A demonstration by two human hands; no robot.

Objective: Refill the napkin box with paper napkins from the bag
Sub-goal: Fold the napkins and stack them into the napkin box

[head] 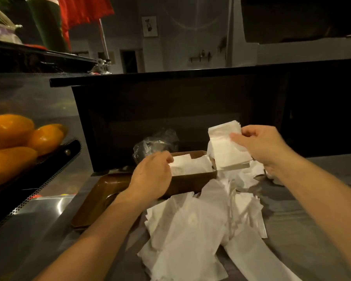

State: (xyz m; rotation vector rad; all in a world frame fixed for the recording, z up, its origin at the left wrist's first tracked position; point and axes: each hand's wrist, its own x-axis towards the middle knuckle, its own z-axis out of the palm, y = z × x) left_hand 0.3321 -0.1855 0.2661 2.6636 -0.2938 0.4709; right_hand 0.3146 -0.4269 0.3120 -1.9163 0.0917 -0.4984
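A brown napkin box stands on the grey counter with white napkins lying inside it. My left hand is at the box's left end, its curled fingers on the napkins there. My right hand holds a stack of white napkins upright, just above and to the right of the box. A crumpled clear plastic bag lies behind the box. Several loose napkins are scattered on the counter in front.
A brown lid or tray lies to the left of the box. A dark basket of oranges stands at the far left. A black raised counter wall runs behind the work area.
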